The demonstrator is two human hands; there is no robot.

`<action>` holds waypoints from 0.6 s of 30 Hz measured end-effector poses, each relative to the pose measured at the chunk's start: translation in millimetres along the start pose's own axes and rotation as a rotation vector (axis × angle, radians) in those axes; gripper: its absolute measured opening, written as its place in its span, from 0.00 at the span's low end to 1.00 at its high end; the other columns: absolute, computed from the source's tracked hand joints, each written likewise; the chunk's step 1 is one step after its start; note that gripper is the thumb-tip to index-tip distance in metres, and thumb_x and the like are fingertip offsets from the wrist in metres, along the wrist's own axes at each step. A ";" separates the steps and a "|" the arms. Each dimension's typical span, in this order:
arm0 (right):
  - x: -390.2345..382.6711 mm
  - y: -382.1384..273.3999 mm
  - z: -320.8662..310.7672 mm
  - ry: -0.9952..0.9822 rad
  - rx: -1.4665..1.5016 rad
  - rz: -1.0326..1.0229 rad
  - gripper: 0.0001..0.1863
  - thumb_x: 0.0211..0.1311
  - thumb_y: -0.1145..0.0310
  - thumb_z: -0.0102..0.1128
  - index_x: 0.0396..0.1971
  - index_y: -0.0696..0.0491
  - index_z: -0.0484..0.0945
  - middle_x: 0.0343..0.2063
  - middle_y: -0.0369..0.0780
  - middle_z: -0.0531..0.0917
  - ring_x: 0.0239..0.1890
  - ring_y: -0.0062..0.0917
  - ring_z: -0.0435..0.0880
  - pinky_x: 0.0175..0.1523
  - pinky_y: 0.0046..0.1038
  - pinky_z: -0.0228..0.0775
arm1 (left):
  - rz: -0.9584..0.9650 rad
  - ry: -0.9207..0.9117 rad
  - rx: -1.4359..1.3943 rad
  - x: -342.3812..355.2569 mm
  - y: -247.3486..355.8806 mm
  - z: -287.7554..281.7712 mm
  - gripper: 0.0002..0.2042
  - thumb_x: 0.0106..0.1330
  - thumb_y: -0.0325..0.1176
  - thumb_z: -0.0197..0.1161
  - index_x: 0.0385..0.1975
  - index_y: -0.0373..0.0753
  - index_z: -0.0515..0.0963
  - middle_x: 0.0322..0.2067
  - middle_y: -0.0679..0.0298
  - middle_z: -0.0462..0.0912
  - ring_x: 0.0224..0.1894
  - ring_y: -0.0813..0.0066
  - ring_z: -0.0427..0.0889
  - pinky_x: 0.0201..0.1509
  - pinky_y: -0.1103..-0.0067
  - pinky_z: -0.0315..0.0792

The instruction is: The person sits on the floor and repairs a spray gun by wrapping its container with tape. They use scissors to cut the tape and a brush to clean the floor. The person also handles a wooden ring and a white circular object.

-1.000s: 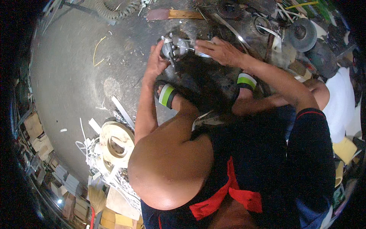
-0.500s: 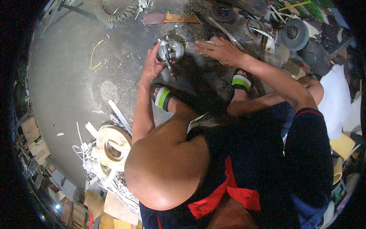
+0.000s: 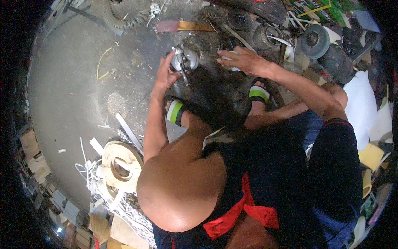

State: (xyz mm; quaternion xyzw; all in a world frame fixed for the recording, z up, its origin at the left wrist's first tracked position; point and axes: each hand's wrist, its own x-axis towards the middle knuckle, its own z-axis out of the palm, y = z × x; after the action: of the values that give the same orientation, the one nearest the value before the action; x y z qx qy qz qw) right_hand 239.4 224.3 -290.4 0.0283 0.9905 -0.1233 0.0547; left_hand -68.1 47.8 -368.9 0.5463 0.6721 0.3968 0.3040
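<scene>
My left hand is closed round the left side of a silver metal tool, which has a rounded body and a narrow part projecting toward me. My right hand is to the right, its fingers curled over a small pale object that I cannot make out clearly. Both hands are low over the dark-stained floor, just beyond my feet in black sandals with white and green straps.
A wooden-and-reddish flat piece and a coiled hose lie beyond. Clutter with a grey ring and a metal can lines the right. Cream rolls and white offcuts lie beside my left knee; the broom is lower left.
My right hand has drawn a little rightward, widening the gap from the silver tool. My left hand still holds the tool. The whole view has shifted slightly.
</scene>
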 end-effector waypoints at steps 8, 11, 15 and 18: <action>19.9 1.6 9.1 -0.177 -0.076 -0.024 0.39 0.49 0.77 0.62 0.65 0.45 0.64 0.67 0.37 0.63 0.48 0.38 0.74 0.50 0.35 0.72 | -0.178 -0.074 -0.049 -3.6 14.5 -7.3 0.45 0.42 0.19 0.75 0.66 0.47 0.63 0.44 0.57 0.67 0.36 0.69 0.76 0.39 0.78 0.75; 49.4 -3.6 28.1 -0.328 -0.158 0.008 0.31 0.54 0.74 0.59 0.61 0.47 0.68 0.64 0.39 0.67 0.48 0.38 0.75 0.48 0.37 0.72 | -0.189 -0.098 -0.047 -4.2 21.6 -12.2 0.46 0.41 0.21 0.76 0.67 0.49 0.63 0.44 0.58 0.68 0.36 0.70 0.75 0.39 0.77 0.74; 78.2 -7.9 53.5 -0.374 -0.395 -0.017 0.18 0.59 0.67 0.54 0.50 0.47 0.77 0.54 0.42 0.76 0.47 0.39 0.78 0.46 0.42 0.71 | -0.158 -0.093 0.018 -4.2 21.0 -12.1 0.47 0.40 0.25 0.78 0.67 0.50 0.63 0.42 0.59 0.68 0.35 0.70 0.74 0.39 0.76 0.74; 101.9 -5.4 64.4 -0.547 -0.126 0.210 0.13 0.60 0.63 0.53 0.42 0.46 0.80 0.44 0.43 0.80 0.47 0.41 0.78 0.44 0.45 0.70 | -0.178 -0.079 0.017 -4.9 17.5 -9.1 0.47 0.40 0.28 0.78 0.67 0.51 0.64 0.41 0.58 0.69 0.36 0.66 0.75 0.41 0.75 0.73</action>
State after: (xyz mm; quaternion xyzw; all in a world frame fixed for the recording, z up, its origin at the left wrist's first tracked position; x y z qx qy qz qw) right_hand 144.4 207.5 -362.9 0.0928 0.9363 -0.0585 0.3337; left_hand -66.1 42.7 -349.3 0.5021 0.7088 0.3405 0.3598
